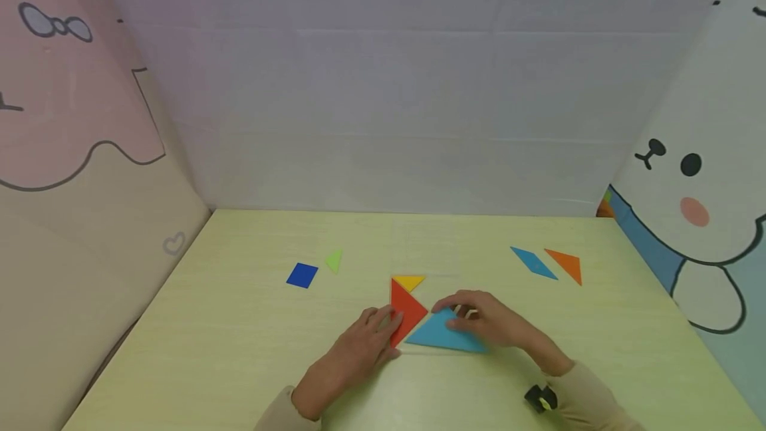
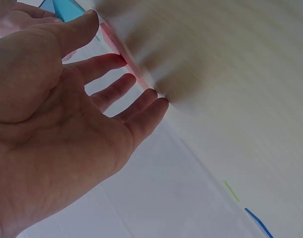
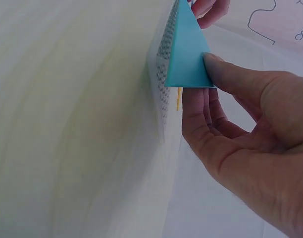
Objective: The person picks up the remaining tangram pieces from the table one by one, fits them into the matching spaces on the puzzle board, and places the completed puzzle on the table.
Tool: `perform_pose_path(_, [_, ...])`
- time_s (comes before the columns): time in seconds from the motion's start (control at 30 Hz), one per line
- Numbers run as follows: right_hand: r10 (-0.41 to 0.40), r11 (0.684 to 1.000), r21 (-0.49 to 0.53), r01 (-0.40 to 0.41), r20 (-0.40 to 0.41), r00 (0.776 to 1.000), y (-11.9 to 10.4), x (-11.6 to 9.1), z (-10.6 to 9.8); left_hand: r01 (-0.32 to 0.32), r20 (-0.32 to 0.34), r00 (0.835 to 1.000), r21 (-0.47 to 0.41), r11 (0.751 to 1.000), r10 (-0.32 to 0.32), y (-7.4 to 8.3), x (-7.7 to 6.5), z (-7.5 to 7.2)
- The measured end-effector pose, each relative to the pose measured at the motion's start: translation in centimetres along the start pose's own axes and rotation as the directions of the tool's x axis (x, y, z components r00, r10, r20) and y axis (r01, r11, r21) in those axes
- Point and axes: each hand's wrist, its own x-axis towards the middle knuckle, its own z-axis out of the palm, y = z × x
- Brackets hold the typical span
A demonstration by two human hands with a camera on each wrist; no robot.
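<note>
My left hand (image 1: 365, 346) rests its fingertips on a large red triangle tile (image 1: 404, 310) lying in the middle of the table; the left wrist view shows its fingers fairly straight along the red edge. Between thumb and fingers, my right hand (image 3: 260, 116) pinches a large light-blue triangle tile (image 3: 188, 59). This tile is tilted up from the table in the right wrist view. In the head view its left corner lies close beside the red triangle's lower edge. A small yellow triangle tile (image 1: 409, 283) lies against the red triangle's top.
Faint outlines of a clear sheet show around the middle tiles. A dark blue square (image 1: 302, 275) and a small lime triangle (image 1: 334, 261) lie at the left. At the right lie a blue parallelogram (image 1: 534, 263) and an orange triangle (image 1: 567, 265). Cloth-covered walls enclose the table (image 1: 197, 324).
</note>
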Motion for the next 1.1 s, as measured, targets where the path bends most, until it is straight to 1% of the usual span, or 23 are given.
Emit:
perform_pose_path(0.33, [0.037, 0.999, 0.008, -0.037, 0.016, 0.999, -0.2, 0.5, 0.7, -0.01, 0.007, 1.0, -0.014, 1.0, 0.01, -0.1, -0.1, -0.2])
perform_pose_path(0.63, [0.044, 0.999, 0.019, -0.044, 0.014, 0.999, -0.2, 0.8, 1.2, -0.012, -0.003, 1.0, -0.009, 1.0, 0.012, -0.1, -0.1, -0.2])
perform_pose_path(0.83, [0.041, 0.999, 0.01, -0.041, 0.014, 0.999, -0.3, 1.0, 1.3, -0.018, -0.018, 1.0, 0.015, 1.0, 0.018, -0.2, 0.0, -0.1])
perform_pose_path(1.1, [0.044, 0.999, 0.006, -0.044, 0.012, 0.999, -0.4, 1.2, 1.6, -0.034, -0.022, 0.999, 0.047, 0.998, 0.035, -0.3, 0.0, 0.0])
